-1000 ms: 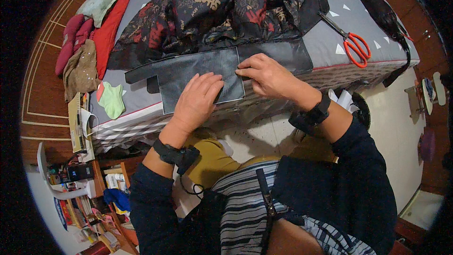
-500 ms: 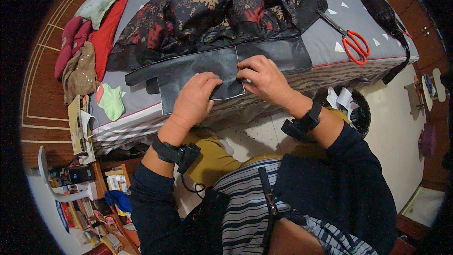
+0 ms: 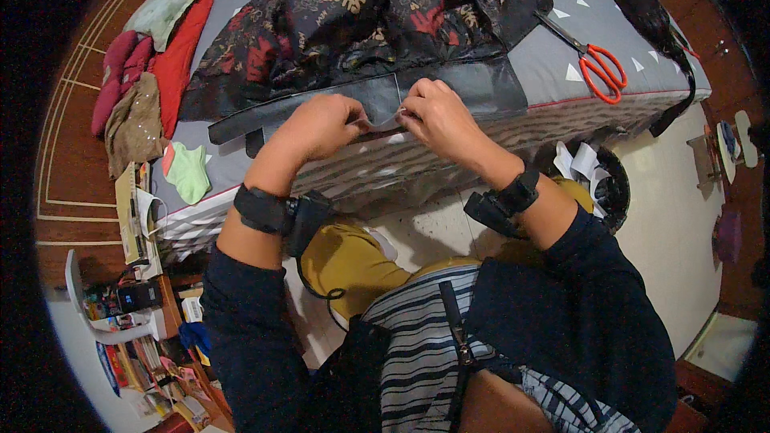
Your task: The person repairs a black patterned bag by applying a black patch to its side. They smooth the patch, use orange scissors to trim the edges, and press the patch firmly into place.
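Observation:
A black leather-like piece (image 3: pixel 370 98) with pale cut edges lies near the bed's front edge, its near edge lifted and bent between my hands. My left hand (image 3: pixel 327 124) is closed, thumb and fingers pinching that near edge. Beside it, my right hand (image 3: pixel 439 119) pinches the piece near its right corner. Under and beyond the piece spreads a dark jacket (image 3: pixel 353 12) with a printed lining and a smooth black lower band (image 3: pixel 473 84). My fingertips partly cover the edge they grip.
Orange-handled scissors (image 3: pixel 597 68) lie on the grey bed sheet (image 3: pixel 545 76) at the right. To the left are a green sock (image 3: pixel 188 172), a brown cloth (image 3: pixel 138 124) and a red cloth (image 3: pixel 178 64). A dark bin (image 3: pixel 616 184) with white scraps stands below the bed's edge.
My left hand has gone from resting on the black piece to pinching its near edge. That edge, earlier lying flat over the bed's side, is now lifted and bent.

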A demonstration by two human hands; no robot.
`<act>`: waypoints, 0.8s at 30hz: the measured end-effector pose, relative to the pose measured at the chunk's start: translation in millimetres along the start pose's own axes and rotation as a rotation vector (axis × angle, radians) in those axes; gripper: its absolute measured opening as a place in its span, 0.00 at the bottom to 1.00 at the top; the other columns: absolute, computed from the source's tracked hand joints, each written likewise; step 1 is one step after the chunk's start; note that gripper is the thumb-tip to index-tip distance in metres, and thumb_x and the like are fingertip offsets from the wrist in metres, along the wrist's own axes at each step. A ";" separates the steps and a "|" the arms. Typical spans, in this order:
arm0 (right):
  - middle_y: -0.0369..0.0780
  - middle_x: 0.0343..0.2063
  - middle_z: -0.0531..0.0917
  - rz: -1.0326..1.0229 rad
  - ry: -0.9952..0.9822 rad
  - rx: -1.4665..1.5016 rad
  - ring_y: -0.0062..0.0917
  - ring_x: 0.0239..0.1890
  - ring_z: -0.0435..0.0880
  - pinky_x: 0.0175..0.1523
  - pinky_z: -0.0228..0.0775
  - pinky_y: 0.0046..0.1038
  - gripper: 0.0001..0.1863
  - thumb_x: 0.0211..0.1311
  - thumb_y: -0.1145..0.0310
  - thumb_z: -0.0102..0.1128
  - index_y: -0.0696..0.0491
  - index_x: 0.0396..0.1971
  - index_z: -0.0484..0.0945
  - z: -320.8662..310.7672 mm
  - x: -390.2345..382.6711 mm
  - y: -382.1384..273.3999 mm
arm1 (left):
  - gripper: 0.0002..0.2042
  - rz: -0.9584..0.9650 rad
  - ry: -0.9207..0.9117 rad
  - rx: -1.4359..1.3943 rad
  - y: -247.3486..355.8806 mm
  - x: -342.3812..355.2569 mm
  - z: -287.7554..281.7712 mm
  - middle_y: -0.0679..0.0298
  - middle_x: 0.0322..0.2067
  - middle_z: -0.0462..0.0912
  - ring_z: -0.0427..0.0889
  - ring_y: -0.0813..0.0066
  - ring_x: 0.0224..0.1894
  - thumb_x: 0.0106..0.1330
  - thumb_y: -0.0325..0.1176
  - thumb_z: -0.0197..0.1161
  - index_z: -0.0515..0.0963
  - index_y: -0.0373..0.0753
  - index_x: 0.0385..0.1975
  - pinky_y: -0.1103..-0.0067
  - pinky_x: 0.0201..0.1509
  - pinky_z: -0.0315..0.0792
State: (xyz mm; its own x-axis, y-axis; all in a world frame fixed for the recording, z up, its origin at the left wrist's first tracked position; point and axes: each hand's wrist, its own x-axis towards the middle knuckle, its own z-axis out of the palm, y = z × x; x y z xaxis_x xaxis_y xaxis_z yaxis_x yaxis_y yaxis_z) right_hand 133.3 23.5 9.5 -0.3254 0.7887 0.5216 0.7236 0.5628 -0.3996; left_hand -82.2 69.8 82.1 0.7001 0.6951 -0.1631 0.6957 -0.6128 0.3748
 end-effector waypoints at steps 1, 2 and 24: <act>0.41 0.32 0.77 0.014 -0.016 -0.001 0.38 0.39 0.74 0.44 0.69 0.37 0.06 0.51 0.66 0.64 0.52 0.26 0.81 0.4 1.3 -0.4 | 0.11 -0.033 -0.027 0.006 -2.4 3.3 -1.4 0.51 0.33 0.83 0.82 0.52 0.37 0.56 0.34 0.62 0.81 0.37 0.35 0.67 0.42 0.74; 0.42 0.31 0.77 0.030 -0.018 0.002 0.39 0.39 0.75 0.44 0.69 0.38 0.06 0.52 0.65 0.63 0.53 0.26 0.81 1.1 2.0 -0.2 | 0.11 -0.062 -0.054 0.011 -0.4 6.7 -5.2 0.50 0.33 0.83 0.82 0.52 0.37 0.56 0.35 0.62 0.81 0.37 0.35 0.67 0.42 0.74; 0.45 0.27 0.76 0.137 -0.026 -0.077 0.42 0.35 0.77 0.42 0.70 0.39 0.06 0.50 0.68 0.62 0.55 0.22 0.79 8.6 11.3 -0.2 | 0.18 -0.129 0.101 0.213 -11.6 20.4 8.8 0.46 0.32 0.81 0.80 0.45 0.38 0.59 0.46 0.61 0.79 0.33 0.33 0.60 0.42 0.73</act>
State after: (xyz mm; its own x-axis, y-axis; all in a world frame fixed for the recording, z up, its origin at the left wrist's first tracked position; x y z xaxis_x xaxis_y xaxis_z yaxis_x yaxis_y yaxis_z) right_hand 124.2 34.5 8.9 -0.2353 0.8635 0.4460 0.8066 0.4295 -0.4060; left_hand -74.5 87.8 66.4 0.5909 0.8004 -0.1011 0.8040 -0.5741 0.1549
